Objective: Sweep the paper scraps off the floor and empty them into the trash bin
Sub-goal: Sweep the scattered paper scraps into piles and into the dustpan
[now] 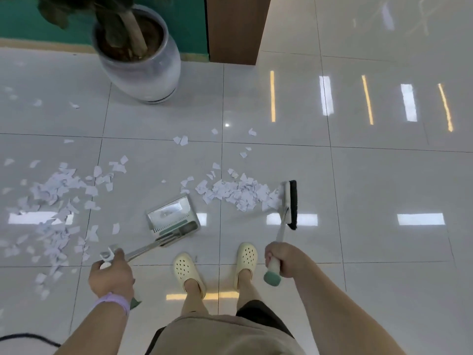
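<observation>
On the glossy tiled floor [384,190] ahead of the person's feet, a dustpan [172,217] sits with its mouth turned toward a heap of paper scraps [240,192], so that the heap can probably be pushed straight into it. Left hand [112,274]: fingers curled round the top of the dustpan's long handle, steadying the pan on the tile. Right hand [280,260]: fingers wrapped tightly round the broom [288,204] handle just above its green end cap; the broom head rests at the right edge of the heap, on the side away from the pan, placed to drive the scraps leftward. The scraps are small, white, irregularly torn and lie flat or lightly curled; being so light, they would likely scatter under a fast stroke. A second, wider spread of scraps [53,196] lies well apart to the left, with strays near the potted plant [138,55]. No trash bin is in view, and the pan appears to hold almost nothing.
</observation>
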`<state>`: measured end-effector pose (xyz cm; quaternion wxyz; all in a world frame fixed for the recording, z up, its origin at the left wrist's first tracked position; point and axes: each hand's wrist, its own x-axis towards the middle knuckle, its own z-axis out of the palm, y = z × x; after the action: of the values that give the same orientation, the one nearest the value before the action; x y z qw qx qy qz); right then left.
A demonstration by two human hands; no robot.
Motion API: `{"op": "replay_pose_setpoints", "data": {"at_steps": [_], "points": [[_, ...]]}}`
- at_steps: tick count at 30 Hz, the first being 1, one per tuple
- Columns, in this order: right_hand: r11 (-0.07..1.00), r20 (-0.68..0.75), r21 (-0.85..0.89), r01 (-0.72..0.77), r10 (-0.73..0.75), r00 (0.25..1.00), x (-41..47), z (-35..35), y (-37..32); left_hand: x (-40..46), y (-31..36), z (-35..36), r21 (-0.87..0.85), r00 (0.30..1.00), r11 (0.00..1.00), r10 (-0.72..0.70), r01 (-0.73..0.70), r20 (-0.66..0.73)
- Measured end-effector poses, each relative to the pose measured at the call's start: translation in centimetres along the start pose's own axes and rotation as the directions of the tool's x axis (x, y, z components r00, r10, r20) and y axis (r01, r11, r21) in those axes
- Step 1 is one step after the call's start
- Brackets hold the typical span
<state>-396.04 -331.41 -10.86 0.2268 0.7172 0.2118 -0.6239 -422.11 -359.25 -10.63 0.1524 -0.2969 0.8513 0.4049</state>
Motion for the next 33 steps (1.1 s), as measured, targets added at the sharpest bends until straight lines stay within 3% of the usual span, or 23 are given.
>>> {"op": "replay_pose_setpoints", "data": {"at_steps": [4, 8, 16, 22, 28, 33], "points": [[1.0, 0.11, 0.008, 0.005, -0.006, 0.994, -1.3, 4.5, -1.7, -1.6, -1.8, -2.5, -0.107, 0.995, 0.991, -0.083, 0.076, -0.061], [0.987, 0.132, -0.137, 0.087, -0.068, 0.989, -2.9, 10.4, -2.9, -3.3, -2.9, -4.9, -0.202, 0.982, 0.972, -0.144, 0.118, -0.12], [0.896, 0.356, -0.398, 0.197, -0.048, 0.933, -5.7, 26.3, -1.8, -0.1, -3.2, -11.3, -0.269, 0.956, 0.952, -0.209, 0.149, -0.208], [0.853, 0.475, -0.446, 0.269, -0.029, 0.88, -6.9, 35.7, -5.7, 2.2, -4.9, -16.7, -0.277, 0.931, 0.947, -0.239, 0.161, -0.276], [0.829, 0.45, -0.483, 0.281, -0.04, 0.892, -8.5, 37.2, -9.2, 5.5, -4.0, -18.8, -0.28, 0.919, 0.949, -0.234, 0.145, -0.316], [0.79, 0.386, -0.497, 0.357, -0.167, 0.907, -9.8, 32.2, -10.6, 6.9, -1.8, -17.3, -0.228, 0.931, 0.965, -0.198, 0.131, -0.306]]}}
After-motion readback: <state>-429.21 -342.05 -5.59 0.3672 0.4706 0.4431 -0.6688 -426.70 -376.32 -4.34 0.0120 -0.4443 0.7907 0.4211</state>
